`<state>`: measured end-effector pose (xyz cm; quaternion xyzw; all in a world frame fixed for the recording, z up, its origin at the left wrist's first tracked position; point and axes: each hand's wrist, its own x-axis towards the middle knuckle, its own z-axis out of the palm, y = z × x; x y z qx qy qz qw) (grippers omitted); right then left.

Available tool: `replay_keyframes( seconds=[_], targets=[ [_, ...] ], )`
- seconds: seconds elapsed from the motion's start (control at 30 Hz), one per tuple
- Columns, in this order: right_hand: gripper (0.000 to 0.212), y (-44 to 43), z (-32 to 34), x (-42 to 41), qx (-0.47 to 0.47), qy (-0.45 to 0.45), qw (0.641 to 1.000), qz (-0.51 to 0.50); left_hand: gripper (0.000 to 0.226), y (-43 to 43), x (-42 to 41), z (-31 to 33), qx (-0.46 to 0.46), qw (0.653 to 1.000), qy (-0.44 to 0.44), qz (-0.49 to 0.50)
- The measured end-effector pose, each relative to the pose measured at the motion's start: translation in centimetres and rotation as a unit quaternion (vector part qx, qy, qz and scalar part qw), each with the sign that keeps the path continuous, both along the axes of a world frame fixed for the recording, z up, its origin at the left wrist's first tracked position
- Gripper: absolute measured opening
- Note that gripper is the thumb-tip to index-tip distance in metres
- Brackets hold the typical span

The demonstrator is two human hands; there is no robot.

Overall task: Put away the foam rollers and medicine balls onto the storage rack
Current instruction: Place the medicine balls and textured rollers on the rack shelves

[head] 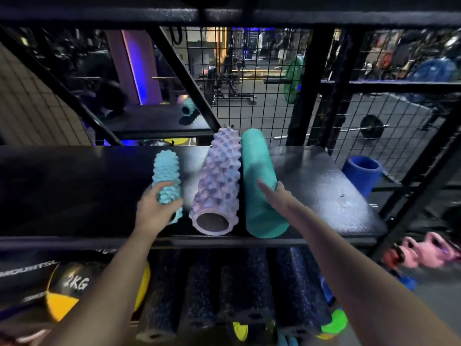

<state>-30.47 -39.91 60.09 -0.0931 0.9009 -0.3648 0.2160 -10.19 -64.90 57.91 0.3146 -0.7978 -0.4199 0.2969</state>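
View down onto a black metal storage rack (309, 71) in a dim gym lit with blue and purple light. Its middle shelf (74, 191), a flat, dark, slightly scuffed board, spans the centre of the view. Behind it a wire mesh (249, 96) panel shows rubber flooring, and a barbell (371, 127) lies on the floor at 2 o'clock. Three foam rollers lie side by side on the shelf, pointing away from the viewer. At 9 o'clock from centre, the left hand (157, 211) grips the near end of a short light blue roller (166, 176) covered in rounded knobs, with the fingers (164, 186) curled over its top and the thumb pressed to its right side. In the middle lies a longer lilac roller (217, 176), pink and purple, studded with pointed bumps, with its hollow end facing the viewer. Touching its right side is a smooth teal roller (257, 158), a solid cylinder. The right hand (274, 193) holds it, thumb laid along the top and fingers wrapped over the far right side. At 6 o'clock, on the shelf below, black speckled rollers (199, 290) lie in a row. At 8 o'clock a black and yellow medicine ball (74, 288) is marked 2KG. Blurred pink kettlebells (419, 250) sit at 4 o'clock, and a blue cylinder (361, 173) stands upright at 3 o'clock.
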Motion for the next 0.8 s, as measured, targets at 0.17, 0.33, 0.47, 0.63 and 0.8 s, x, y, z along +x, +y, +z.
replay_keyframes(
  seconds=[0.17, 0.33, 0.47, 0.63, 0.8],
  targets=[
    [0.104, 2.2, 4.0, 1.3, -0.137, 0.138, 0.981, -0.002, 0.057, 3.9, -1.4, 6.1, -0.068, 0.993, 0.089, 0.028],
    [0.083, 2.6, 9.4, 4.2, -0.35, -0.085, 0.927, 0.106, 0.088, 12.5, -5.0, 12.0, -0.071, 0.97, 0.106, -0.208],
    [0.045, 4.5, 10.0, 3.3, -0.464, -0.147, 0.874, -0.012, 0.126, 16.1, -7.0, 12.3, -0.03, 0.911, 0.036, -0.409],
    [0.076, 11.1, 5.1, -1.2, -0.3, -0.006, 0.949, -0.099, 0.11, 9.9, -6.3, 8.7, -0.24, 0.92, -0.172, -0.258],
    [0.082, 10.1, 1.9, -3.9, -0.145, 0.091, 0.984, -0.043, 0.128, 8.5, -5.5, 4.3, -0.204, 0.904, -0.253, -0.276]
  ],
)
